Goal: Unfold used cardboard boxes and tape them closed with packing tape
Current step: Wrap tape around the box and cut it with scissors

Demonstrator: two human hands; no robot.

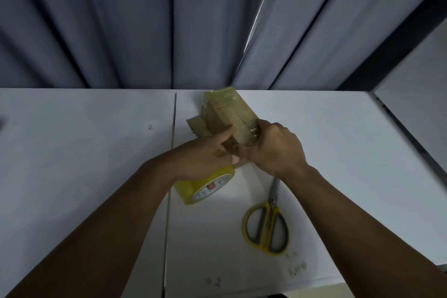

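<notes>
Since the small cardboard box (229, 113) on the worktop (338, 152) looks light and tape-slick, the right hand (273, 147) curls its fingers round the stiffer near end, while the left hand (205, 155) presses a straight forefinger on it, other fingers unclear.

Everything is looking dim and soft. A bright patch is glowing on the table (227, 203); straight edges are bending.
</notes>
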